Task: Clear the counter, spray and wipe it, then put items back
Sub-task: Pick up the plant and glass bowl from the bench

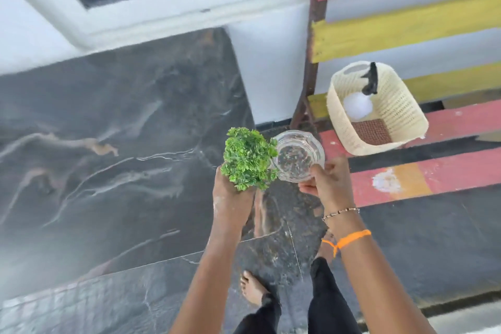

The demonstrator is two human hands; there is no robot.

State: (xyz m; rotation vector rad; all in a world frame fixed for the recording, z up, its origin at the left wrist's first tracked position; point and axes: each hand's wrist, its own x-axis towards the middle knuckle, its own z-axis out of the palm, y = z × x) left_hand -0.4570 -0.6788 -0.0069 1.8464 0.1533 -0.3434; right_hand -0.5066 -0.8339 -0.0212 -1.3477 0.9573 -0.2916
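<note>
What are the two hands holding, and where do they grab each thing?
The left hand grips the green plant from underneath, at its base. The right hand pinches the glass dish by its near rim.

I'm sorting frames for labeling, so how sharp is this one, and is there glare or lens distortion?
Head view: motion blur softens the dark counter and window frame; the green plant in the left hand and the glass dish in the right hand are sharper. Daylight sheen streaks the counter. Wide-angle distortion bends the edges.
</note>
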